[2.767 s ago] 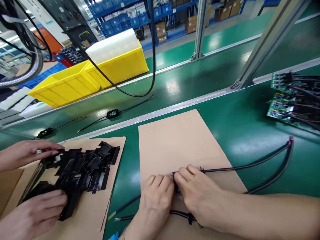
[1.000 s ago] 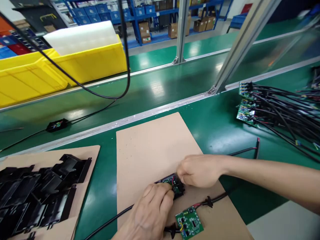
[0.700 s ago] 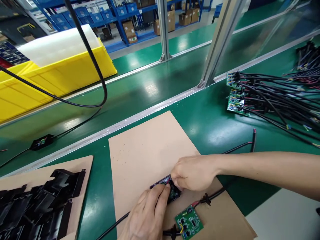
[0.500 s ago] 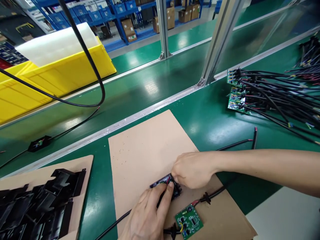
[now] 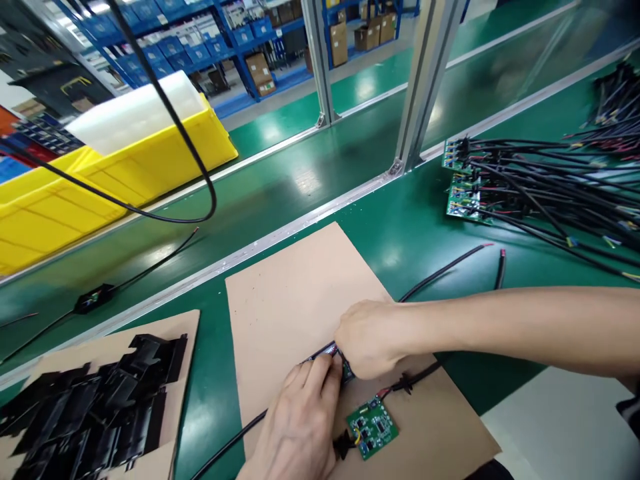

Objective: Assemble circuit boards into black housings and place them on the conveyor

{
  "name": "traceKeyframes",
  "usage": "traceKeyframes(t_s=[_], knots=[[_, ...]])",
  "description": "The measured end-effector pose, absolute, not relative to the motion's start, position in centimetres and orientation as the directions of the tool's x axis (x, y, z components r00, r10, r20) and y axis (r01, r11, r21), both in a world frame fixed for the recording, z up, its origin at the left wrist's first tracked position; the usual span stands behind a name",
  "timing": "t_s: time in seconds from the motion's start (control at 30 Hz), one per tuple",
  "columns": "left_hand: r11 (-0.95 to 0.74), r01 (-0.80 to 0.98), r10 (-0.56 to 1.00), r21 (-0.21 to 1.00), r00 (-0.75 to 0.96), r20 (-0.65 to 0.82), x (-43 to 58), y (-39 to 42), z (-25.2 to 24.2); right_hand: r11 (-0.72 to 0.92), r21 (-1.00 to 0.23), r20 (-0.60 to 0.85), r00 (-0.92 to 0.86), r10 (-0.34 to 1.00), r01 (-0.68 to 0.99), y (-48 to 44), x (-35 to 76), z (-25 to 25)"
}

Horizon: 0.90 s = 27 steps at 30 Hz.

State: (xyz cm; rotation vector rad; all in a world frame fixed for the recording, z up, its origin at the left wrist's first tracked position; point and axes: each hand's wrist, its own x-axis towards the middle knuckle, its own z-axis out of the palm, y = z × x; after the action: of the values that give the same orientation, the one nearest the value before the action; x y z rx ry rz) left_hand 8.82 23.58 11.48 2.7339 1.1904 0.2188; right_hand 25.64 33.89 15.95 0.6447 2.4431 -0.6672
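Observation:
A small black plastic housing (image 5: pixel 347 375) with a circuit board inside lies on the brown cardboard sheet, mostly covered by both hands. My left hand (image 5: pixel 300 423) is closed on it from the near left, fingers together and pressed down on its top. Over its right end, my right hand (image 5: pixel 367 337) is curled tight against it; those fingertips are hidden. One black cable (image 5: pixel 235 440) runs out to the lower left past my left hand. Just right of the hands rests a green circuit board (image 5: pixel 373 428), with black cables and grommets at two ends.
Black plastic housings (image 5: pixel 95 413) are piled on cardboard at left. Wired circuit boards (image 5: pixel 465 193) with long black cables lie at right. A metal rail (image 5: pixel 280 237) and upright post (image 5: pixel 425 87) edge the green bench. Behind stands a yellow bin (image 5: pixel 165 153), with a hanging cable before it.
The view has shifted slightly. My left fingers have drawn closer together on the housing, and my right hand has moved a little further over its end, hiding more of it.

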Motion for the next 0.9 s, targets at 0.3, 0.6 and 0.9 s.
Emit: traceKeyframes(t_s=[0.3, 0.6, 0.9], knots=[[-0.65, 0.748, 0.76, 0.133, 0.641, 0.108, 8.9, 22.8, 10.3, 0.905, -0.195, 0.044, -0.918, 0.394, 0.379, 31.2, 30.2, 11.7], [-0.619, 0.773, 0.776, 0.142, 0.629, -0.045, 10.0, 23.1, 11.5, 0.931, -0.242, 0.06, -0.954, 0.295, 0.273, 31.2, 30.1, 10.7], [-0.622, 0.74, 0.779, 0.257, 0.617, 0.112, 8.2, 23.1, 11.9, 0.866, -0.291, 0.129, -0.88, 0.456, 0.406, 31.2, 30.1, 8.9]])
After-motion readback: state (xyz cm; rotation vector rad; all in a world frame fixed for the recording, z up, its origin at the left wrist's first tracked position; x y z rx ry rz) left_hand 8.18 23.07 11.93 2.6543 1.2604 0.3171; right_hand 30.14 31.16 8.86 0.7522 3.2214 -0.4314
